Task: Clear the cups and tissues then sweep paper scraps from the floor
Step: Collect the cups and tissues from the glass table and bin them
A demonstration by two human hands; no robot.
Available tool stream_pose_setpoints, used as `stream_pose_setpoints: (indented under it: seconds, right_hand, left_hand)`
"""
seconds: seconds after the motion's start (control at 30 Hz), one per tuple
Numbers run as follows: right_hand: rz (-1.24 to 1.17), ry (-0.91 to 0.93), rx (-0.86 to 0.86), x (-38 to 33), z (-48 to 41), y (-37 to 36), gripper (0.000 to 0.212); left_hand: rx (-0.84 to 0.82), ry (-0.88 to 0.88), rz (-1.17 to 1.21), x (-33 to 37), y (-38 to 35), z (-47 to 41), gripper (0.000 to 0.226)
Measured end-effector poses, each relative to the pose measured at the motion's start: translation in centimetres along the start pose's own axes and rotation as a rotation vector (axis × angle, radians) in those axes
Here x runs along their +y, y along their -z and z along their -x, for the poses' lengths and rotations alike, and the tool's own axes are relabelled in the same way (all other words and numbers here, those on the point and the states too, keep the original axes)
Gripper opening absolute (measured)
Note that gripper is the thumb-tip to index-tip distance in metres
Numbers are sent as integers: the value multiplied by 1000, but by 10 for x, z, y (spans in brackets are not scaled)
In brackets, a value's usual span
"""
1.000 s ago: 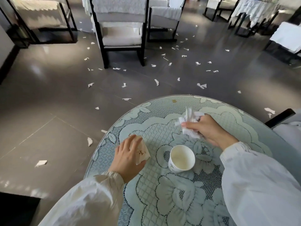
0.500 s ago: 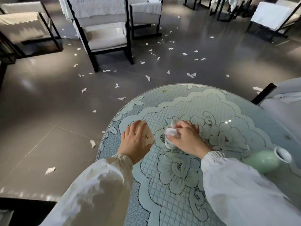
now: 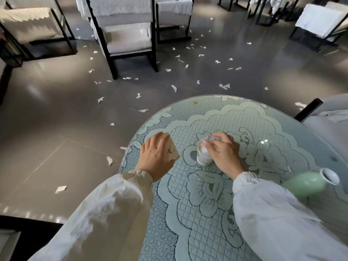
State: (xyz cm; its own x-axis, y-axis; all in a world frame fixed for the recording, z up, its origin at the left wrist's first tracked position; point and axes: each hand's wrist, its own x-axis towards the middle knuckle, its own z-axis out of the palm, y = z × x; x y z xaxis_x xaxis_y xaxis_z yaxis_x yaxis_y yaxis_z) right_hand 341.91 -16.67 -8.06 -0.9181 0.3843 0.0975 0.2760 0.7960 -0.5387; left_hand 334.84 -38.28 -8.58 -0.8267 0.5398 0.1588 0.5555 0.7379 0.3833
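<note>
A white paper cup (image 3: 203,160) stands upright on the round table (image 3: 207,213), which wears a pale green lace cloth. Crumpled white tissue (image 3: 204,150) fills the cup's mouth. My right hand (image 3: 225,154) is over the cup, its fingertips on the tissue and the rim. To the left, my left hand (image 3: 155,156) grips a second paper cup (image 3: 172,150), tipped on its side with a brown mark showing. White paper scraps (image 3: 174,88) lie scattered across the dark floor beyond the table.
A pale green vase (image 3: 310,182) lies on its side at the table's right edge. Black-framed chairs with white covers (image 3: 128,34) stand across the floor, and another chair (image 3: 323,117) is close on the right. A small brown scrap (image 3: 195,103) sits near the table's far rim.
My right hand brought the tissue from the far side of the table to the standing cup and pushed it inside. The left hand kept its hold on the tipped cup.
</note>
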Motion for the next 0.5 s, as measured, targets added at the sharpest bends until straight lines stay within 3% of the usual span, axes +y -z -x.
stream_pose_setpoints:
  seconds: [0.13,0.3,0.5]
  right_hand:
    - [-5,-44,-232,-2,1,-1,65]
    - [-120,-102,-167,-5,1,-7,83]
    - [-338,-68,-283,-46,-10,14,90]
  left_hand:
    - [2,-2,16,-4,-3,1,82]
    - [6,-16,24,-7,-3,4,81]
    - [88,-3,34,-9,30,2,83]
